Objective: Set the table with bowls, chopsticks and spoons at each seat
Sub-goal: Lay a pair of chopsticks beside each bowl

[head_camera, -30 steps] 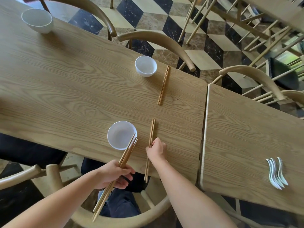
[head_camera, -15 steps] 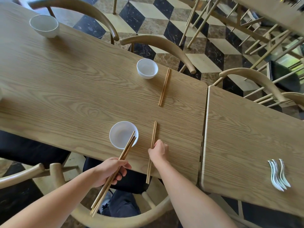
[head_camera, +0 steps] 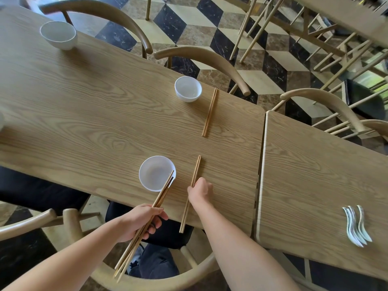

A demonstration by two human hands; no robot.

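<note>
1. Head view: the chopstick pair (head_camera: 196, 171) lies just right of the near bowl (head_camera: 154, 172), with its near end past the table (head_camera: 105, 122) edge. If I let go here, I judge it could tip off.
2. My right hand (head_camera: 199, 191) sits at its middle, fingers curled on it.
3. My left hand (head_camera: 139, 221) grips the spare chopsticks (head_camera: 163, 192), tips over the bowl. A careless swing could knock it.

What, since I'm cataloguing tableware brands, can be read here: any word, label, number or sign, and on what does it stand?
None: no word, label, brand, number or sign shows anywhere.
The white round bowls, light wooden chopsticks, white ceramic spoons and pale wood-grain tabletop are plain on every side in view.
</note>
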